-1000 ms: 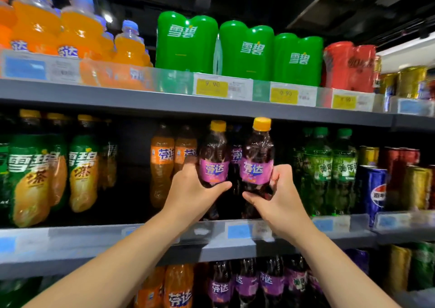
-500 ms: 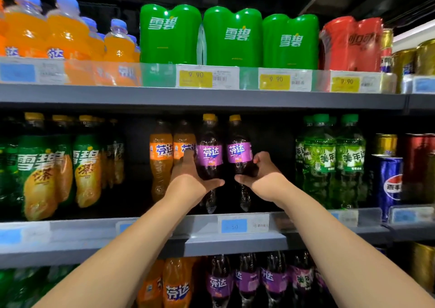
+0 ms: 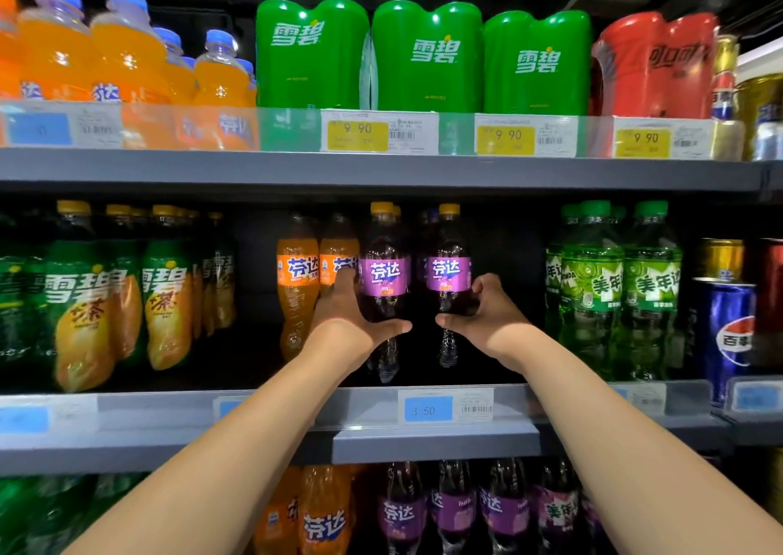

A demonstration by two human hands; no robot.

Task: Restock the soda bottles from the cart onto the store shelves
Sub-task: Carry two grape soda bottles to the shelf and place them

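Both purple soda bottles (image 3: 383,275) have slid deeper onto the middle shelf (image 3: 423,442), just right of the orange bottles (image 3: 296,296), left hand (image 3: 351,325) and right hand (image 3: 483,317) each wrapped round one; placing looks nearly done, so letting go should come next.

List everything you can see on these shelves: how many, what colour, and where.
Orange drink bottles: at least five, blue caps, top shelf left.
Green multipacks: three, top shelf middle.
Red multipack: one, top shelf right.
Yellow price tags: three, top shelf rail.
Tea-label bottles: several, green, yellow caps, middle shelf left.
Orange soda bottles: two, middle shelf.
Left purple-label bottle: one, dark, middle shelf centre.
Right purple-label bottle: one, dark, beside it.
Green-cap bottles: several, green, middle shelf right.
Blue can: one, far right.
Blue price tag: one, middle rail.
Lower purple bottles: several, bottom shelf.
Left hand: grips the left purple-label bottle.
Right hand: grips the right purple-label bottle.
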